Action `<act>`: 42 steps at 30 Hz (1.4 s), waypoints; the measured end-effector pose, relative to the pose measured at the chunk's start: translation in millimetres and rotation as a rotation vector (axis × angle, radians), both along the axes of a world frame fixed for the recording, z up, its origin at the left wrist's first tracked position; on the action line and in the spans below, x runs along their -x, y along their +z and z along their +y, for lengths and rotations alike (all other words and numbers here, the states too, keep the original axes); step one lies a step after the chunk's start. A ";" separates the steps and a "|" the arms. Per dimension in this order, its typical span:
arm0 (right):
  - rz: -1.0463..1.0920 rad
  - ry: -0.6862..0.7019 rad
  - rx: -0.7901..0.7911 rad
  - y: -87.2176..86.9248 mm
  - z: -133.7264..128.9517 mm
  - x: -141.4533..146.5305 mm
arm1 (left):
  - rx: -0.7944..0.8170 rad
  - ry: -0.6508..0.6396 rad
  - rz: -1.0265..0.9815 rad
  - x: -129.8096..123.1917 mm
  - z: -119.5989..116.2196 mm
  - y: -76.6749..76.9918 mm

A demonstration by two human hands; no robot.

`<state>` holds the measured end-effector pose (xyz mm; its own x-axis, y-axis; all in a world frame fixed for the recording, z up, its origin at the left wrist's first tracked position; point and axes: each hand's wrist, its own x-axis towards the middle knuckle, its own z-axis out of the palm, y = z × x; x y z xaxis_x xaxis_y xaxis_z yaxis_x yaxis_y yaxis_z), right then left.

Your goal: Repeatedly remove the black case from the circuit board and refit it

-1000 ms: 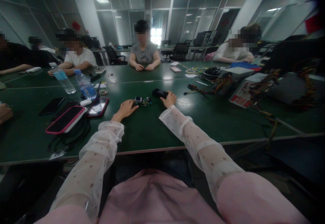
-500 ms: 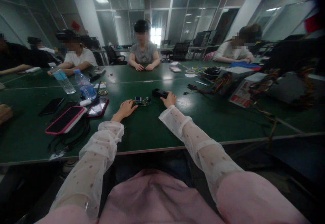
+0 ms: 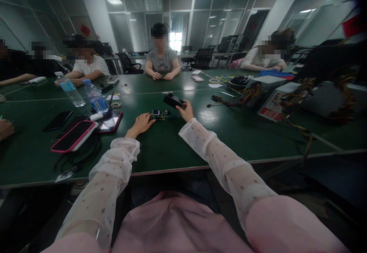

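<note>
Head view: across the green counter [image 3: 169, 146], I see two plastic bottles [image 3: 94, 95], contents unclear. My right grip [image 3: 186, 111] pinches one end of a black device [image 3: 172, 100]; my left grip [image 3: 140, 125], closure impossible to tell, sits at the left end of the circuit board [image 3: 161, 115], just nearer than the device.

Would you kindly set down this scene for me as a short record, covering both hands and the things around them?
Left hand: fingers at the left edge of a small circuit board
Right hand: gripping the right end of a black box
Surface: green table
Left side: pink-edged phone, white-capped bottle, blue-capped bottle
Right side: bundled wires
Across: person in a grey shirt, seated
</note>
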<state>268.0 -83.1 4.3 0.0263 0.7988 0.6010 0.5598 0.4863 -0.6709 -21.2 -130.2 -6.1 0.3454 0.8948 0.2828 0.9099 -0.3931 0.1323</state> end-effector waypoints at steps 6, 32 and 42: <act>0.023 0.176 0.021 3.5 -10.2 22.8 | 0.004 0.019 0.014 -1.5 -0.9 0.2; -0.138 0.324 0.106 2.4 -14.6 21.2 | 0.028 0.014 -0.019 -1.3 -3.2 1.8; -0.315 0.274 0.212 -3.3 -22.4 23.1 | 0.039 0.038 -0.046 -3.2 -2.3 2.8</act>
